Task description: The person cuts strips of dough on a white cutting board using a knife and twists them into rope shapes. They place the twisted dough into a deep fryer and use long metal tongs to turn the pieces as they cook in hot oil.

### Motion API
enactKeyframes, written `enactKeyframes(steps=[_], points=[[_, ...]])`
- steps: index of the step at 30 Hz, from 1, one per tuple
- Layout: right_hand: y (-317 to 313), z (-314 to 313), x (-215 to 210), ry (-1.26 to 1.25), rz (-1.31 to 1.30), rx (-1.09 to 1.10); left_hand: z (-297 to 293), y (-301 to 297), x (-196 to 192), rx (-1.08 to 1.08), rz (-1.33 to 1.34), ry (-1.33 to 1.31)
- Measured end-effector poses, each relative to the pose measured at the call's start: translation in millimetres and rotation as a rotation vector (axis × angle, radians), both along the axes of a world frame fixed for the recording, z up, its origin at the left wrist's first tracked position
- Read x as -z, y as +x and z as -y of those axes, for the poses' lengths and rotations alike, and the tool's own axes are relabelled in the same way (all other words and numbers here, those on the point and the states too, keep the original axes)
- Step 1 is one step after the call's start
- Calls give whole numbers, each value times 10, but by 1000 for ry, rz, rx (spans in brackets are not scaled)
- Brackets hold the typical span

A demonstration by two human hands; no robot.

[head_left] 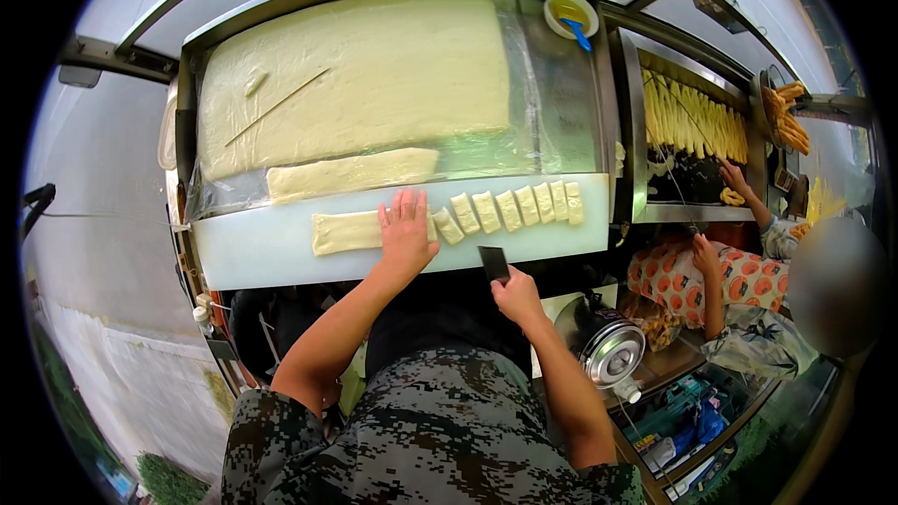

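My left hand (406, 232) lies flat, fingers stretched out, on the right end of a pale dough strip (346, 234) on the white cutting board (253, 252). Just right of it, several cut dough pieces (510, 209) stand in a row, slightly apart. In my right hand (517, 295) is a dark, flat rectangular blade (493, 264), held over the board's front edge, apart from the dough. Behind the board, a second dough strip (351, 175) lies beside a large dough sheet (355, 75) under clear plastic film. A thin stick (278, 107) rests on that sheet.
A white bowl of yellow liquid with a blue utensil (571, 16) sits at the back right corner. Further right, a co-worker's hand (734, 178) reaches over a frying vat (669, 189) holding long dough sticks. A metal pot (613, 353) stands right of my forearm.
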State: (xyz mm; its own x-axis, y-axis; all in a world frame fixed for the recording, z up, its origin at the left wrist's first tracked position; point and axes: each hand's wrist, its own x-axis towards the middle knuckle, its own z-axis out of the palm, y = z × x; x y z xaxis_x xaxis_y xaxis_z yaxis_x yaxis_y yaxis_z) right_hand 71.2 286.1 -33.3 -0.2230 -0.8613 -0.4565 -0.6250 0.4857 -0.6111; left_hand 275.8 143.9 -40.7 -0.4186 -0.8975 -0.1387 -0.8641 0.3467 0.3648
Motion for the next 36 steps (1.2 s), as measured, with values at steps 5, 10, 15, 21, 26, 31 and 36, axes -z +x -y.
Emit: enactKeyframes(steps=[5, 10, 15, 21, 26, 31, 36], points=[[-387, -268, -132, -22, 178, 477, 167, -935, -78, 124, -369, -28], [-727, -495, -174, 14, 303, 724, 443, -2130, 67, 220, -295, 36], [-1089, -710, -105, -3, 285, 788, 479, -2440, 181, 399, -149, 52], [-1423, -775, 23, -45, 273, 836, 170, -2431, -317, 211, -645, 150], [-1597, -651, -25, -26, 240, 816, -201, -2647, -135, 323, -602, 27], [-1630, -594, -49, -87, 251, 820, -18, -2697, -23, 125, -550, 75], [-1631, -628, 17, -69, 247, 839, 398, -2750, 57, 130, -229, 215]])
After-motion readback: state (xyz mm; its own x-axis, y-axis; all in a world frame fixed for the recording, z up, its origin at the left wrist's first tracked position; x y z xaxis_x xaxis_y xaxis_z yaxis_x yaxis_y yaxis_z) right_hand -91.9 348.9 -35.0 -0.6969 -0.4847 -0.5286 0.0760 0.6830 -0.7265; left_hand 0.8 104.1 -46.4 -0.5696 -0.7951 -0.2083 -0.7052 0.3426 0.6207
